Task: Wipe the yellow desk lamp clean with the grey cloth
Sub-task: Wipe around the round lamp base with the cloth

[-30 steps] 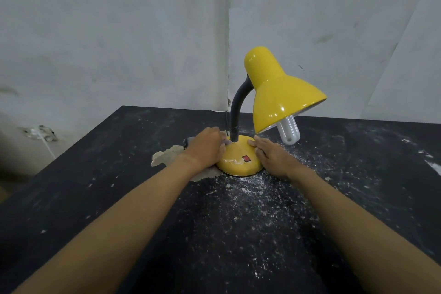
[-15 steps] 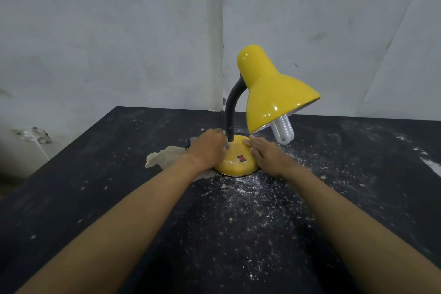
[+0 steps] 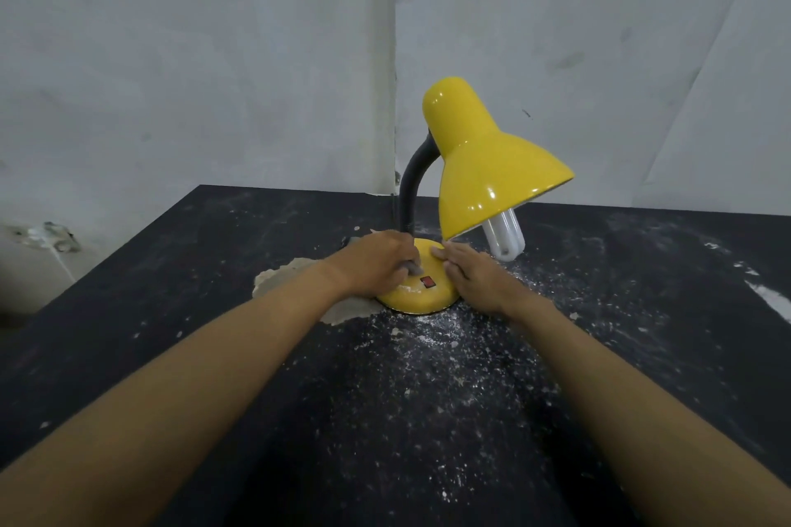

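Observation:
The yellow desk lamp stands on a black table, with a black bendable neck, a white bulb and a round yellow base that carries a red switch. White dust lies on the front of the base. My left hand presses on the base's left side, and a small bit of grey cloth shows under its fingers. My right hand lies over the base's right side, fingers together, holding it down.
The black table is strewn with white powder, thickest in front of the base. A pale beige patch lies on the table left of the base, partly under my left wrist. A grey wall stands close behind the lamp.
My left hand has slid rightward over the base towards the red switch, and a bit of grey cloth now shows under its fingers. My right hand has stayed on the base.

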